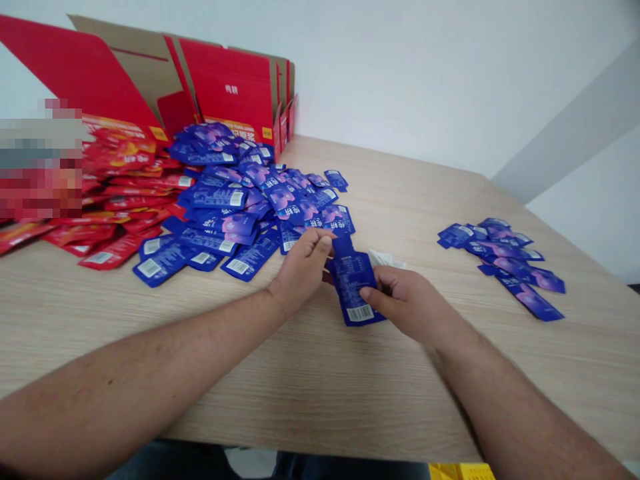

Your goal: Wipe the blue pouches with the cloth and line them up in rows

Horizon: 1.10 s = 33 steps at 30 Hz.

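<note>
A dark blue flat pouch (354,283) with a narrow neck and a white barcode is held over the table, its printed side facing me. My left hand (306,261) closes on its upper left edge near the neck. The thumb of my right hand (411,303) presses on the front of the pouch at its right side, with the fingers behind. A crumpled white piece (387,259), perhaps tissue, shows just above my right hand; I cannot tell whether it is held. Beyond my left hand spreads a pile of similar blue pouches (240,200).
Red pouches (135,200) are heaped at the left, beside the blue pile. Open red cardboard boxes (230,80) stand behind, near the wall. A smaller group of blue pouches (505,253) lies at the right. Something yellow (463,471) shows below the table's front edge.
</note>
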Available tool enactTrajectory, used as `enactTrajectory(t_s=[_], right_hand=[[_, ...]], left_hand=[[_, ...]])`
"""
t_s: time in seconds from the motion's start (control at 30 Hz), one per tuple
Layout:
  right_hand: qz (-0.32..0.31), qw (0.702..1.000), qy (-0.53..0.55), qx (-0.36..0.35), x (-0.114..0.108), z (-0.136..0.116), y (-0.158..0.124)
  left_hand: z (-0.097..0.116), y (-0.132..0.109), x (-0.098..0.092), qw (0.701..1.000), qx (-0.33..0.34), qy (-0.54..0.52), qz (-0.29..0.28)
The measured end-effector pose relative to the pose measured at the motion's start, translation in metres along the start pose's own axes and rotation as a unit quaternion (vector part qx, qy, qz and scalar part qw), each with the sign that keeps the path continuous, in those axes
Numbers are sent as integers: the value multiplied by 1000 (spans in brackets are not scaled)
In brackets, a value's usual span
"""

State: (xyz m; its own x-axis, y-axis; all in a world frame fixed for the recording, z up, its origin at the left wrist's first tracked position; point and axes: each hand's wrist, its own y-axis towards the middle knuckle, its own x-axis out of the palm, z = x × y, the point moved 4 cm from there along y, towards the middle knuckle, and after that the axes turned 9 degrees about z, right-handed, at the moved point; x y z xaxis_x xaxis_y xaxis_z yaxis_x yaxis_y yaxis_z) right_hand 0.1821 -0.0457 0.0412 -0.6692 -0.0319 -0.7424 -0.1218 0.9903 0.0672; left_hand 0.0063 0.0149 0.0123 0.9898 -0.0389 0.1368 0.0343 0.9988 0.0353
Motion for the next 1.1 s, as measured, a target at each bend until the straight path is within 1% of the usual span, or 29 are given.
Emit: enactTrajectory(t_s=[0.07, 0.1, 0.13, 0.2, 0.23, 0.27, 0.33, 0.4, 0.5, 0.6, 0.67, 0.7, 0.77, 0.83, 0.97, 1.0, 1.1], right_hand=[[31, 998, 51, 25, -9, 8, 2], [52, 995, 75, 43, -14, 12, 5], [78, 990, 94, 64, -19, 16, 8], [129, 978, 123, 106, -27, 22, 19], [150, 971, 138, 124, -30, 23, 26], [158, 965, 157, 138, -31, 22, 36], [154, 954, 202, 159, -29, 16, 59], [138, 951, 215, 174, -24, 6, 87], [140, 953, 209, 171, -15, -7, 135], [172, 956, 192, 144, -7, -12, 179], [192, 957, 174, 129, -3, -11, 197], [201, 958, 163, 121, -3, -10, 202], [216, 960, 144, 103, -5, -7, 199], [225, 962, 128, 82, -12, -4, 182], [235, 965, 105, 52, -35, 15, 123], [242, 966, 82, 38, -41, 21, 107], [257, 966, -10, 32, -57, 48, 64]], left_hand=[[-8, 2, 4, 997, -80, -2, -17], [-10, 2, 6, 993, -108, 11, -34], [-11, 2, 8, 991, -119, 36, -53], [-10, 0, 9, 986, -103, 97, -87], [-9, -1, 10, 983, -81, 127, -103], [-8, -1, 10, 980, -53, 153, -117], [-7, -2, 10, 973, 4, 188, -133], [-8, -2, 9, 968, 38, 205, -140], [-11, -1, 9, 967, 45, 205, -145], [-13, 0, 9, 969, 31, 191, -151], [-14, 1, 8, 970, 27, 187, -152], [-14, 2, 8, 970, 29, 187, -152], [-14, 2, 9, 968, 34, 193, -154], [-14, 2, 9, 967, 36, 201, -154], [-13, 1, 10, 969, 34, 193, -152], [-12, 1, 10, 969, 32, 191, -152], [-11, 0, 9, 968, 28, 199, -149]])
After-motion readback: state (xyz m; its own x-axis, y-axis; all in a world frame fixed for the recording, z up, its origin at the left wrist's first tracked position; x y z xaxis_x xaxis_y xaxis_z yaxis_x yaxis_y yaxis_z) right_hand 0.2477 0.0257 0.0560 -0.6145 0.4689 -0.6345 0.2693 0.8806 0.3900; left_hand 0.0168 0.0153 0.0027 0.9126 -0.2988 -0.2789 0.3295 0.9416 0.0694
